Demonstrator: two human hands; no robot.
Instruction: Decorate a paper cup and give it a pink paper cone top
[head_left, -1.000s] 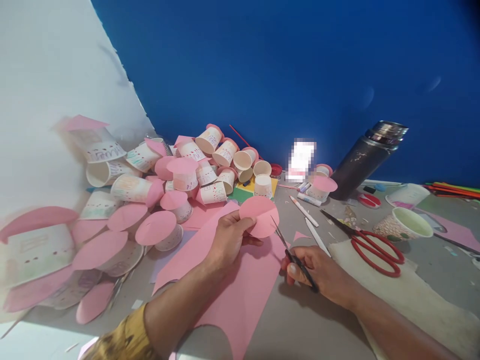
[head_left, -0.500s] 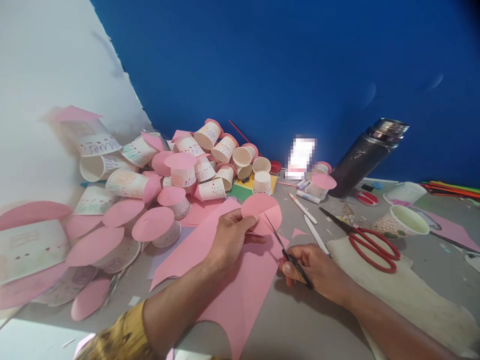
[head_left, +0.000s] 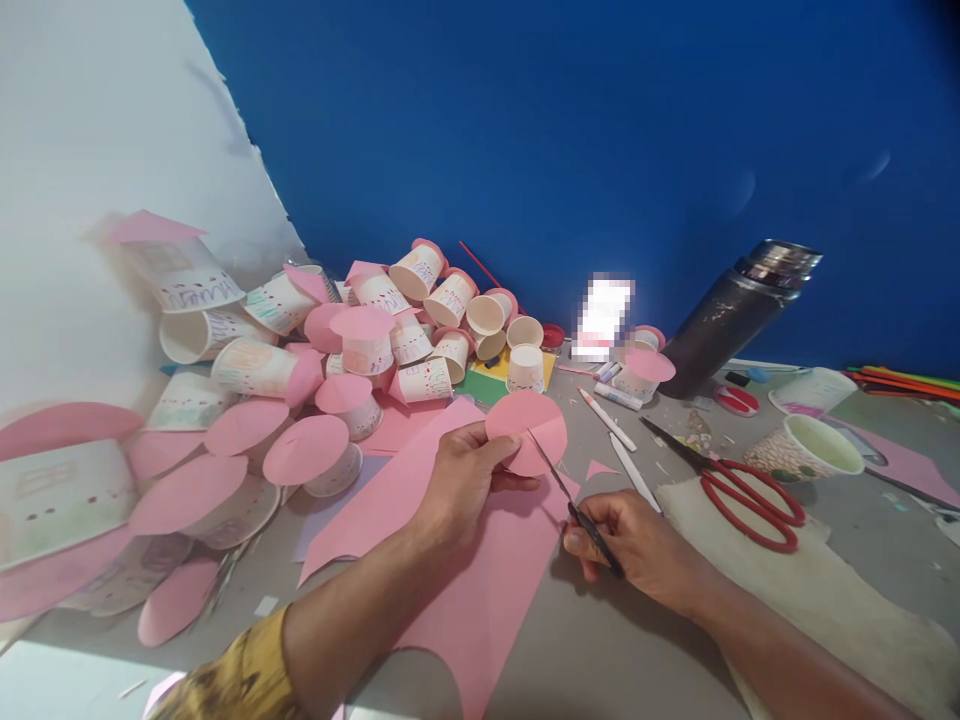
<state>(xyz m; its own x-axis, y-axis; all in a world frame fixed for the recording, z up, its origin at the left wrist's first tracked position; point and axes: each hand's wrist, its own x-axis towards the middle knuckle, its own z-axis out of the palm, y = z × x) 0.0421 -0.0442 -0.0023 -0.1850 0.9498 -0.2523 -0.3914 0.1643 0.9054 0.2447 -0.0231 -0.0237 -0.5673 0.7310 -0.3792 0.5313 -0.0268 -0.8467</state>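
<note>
My left hand (head_left: 472,470) pinches the lower left edge of a pink paper circle (head_left: 536,420), thumb on top and fingers beneath. My right hand (head_left: 630,540) is closed round the dark handles of a pair of scissors (head_left: 577,505). Their narrow blades point up and left and lie across the circle, tips near its middle. A large pink sheet (head_left: 472,590) with curved cut-outs lies under both hands. Left of it stand and lie many white paper cups (head_left: 255,372), several wearing pink paper tops (head_left: 306,450).
Red-handled scissors (head_left: 754,505) lie on a cream cloth (head_left: 750,580) at the right. A black flask (head_left: 727,325) leans against the blue wall behind markers (head_left: 606,418) and a bright, blurred-out screen (head_left: 602,318). A patterned cup (head_left: 810,447) holds something pale green.
The scissor blades have moved from the circle's right edge in to its middle. The circle has shifted slightly right in view, still in my left hand.
</note>
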